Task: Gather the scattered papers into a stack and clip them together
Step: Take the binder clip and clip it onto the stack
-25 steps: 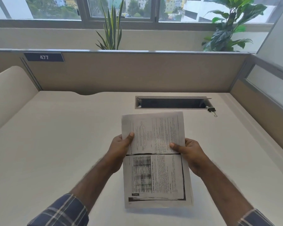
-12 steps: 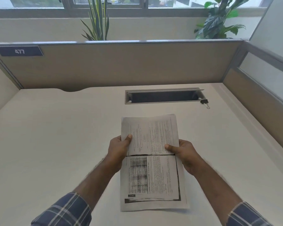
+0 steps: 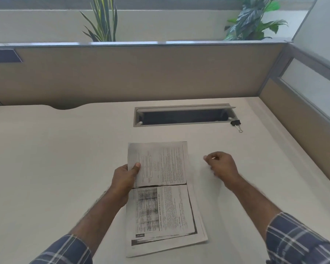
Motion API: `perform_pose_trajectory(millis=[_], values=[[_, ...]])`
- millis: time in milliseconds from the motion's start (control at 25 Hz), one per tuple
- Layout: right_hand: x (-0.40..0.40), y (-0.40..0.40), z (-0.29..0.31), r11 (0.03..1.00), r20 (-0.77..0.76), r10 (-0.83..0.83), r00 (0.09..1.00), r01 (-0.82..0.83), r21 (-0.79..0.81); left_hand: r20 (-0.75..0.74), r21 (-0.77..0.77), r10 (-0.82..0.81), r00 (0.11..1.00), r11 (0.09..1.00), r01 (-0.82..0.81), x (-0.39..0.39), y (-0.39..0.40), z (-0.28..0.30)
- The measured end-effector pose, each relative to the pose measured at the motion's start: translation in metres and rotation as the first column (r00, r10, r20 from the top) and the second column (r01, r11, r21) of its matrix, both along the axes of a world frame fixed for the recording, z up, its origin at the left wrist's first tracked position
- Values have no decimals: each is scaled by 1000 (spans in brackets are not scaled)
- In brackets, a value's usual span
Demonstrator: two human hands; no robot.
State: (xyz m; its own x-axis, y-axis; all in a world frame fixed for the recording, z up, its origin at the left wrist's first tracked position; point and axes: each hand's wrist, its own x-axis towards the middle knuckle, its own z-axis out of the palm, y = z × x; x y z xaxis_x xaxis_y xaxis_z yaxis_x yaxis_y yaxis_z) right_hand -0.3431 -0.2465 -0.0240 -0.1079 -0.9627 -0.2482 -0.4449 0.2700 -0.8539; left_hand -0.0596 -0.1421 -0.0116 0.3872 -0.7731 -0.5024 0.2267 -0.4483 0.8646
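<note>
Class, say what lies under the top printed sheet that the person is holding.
Under the top printed sheet, edges of more sheets show along the right and bottom. Their faces and number are covered. The left hand grips the stack.

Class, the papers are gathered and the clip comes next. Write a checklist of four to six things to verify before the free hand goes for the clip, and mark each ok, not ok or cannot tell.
1. Papers in one stack: ok, though the near edges fan out slightly.
2. Left hand has a grip on the stack's left edge: ok, thumb on top.
3. Right hand free: ok, off the papers, fingers loosely curled, nothing seen in it.
4. Binder clip in sight: ok, on the desk by the right end of the cable slot.
5. Path from right hand to clip clear: ok, bare desk between.
6. Clip wide enough for the stack: cannot tell.
</note>
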Motion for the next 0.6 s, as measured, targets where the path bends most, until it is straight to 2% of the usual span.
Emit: perform_pose_trajectory(millis=[120, 240, 360, 480, 600], values=[[-19, -57, -5, 992, -262, -12, 965, -22, -125, 2, -3, 27, 1000, 1000, -27, 1, -17, -1], [-34, -111, -12, 982, -400, -30, 916, -46, -181, 11, 6, 35, 999, 999, -35, 0, -33, -7], [-43, -152, -12, 983, -555, -31, 831, -75, -167, 31, 21, 24, 999, 999, -24, -1, -42, -14], [-46, -184, -11, 990, -646, -60, 761, -39, -137, 29, 24, 11, 1000, 1000, -11, -4, -47, -19], [-50, -199, -16, 1000, -675, -5, 738, 6, -1, 30, 44, 9, 1000, 999, -11, -2, -46, -24]])
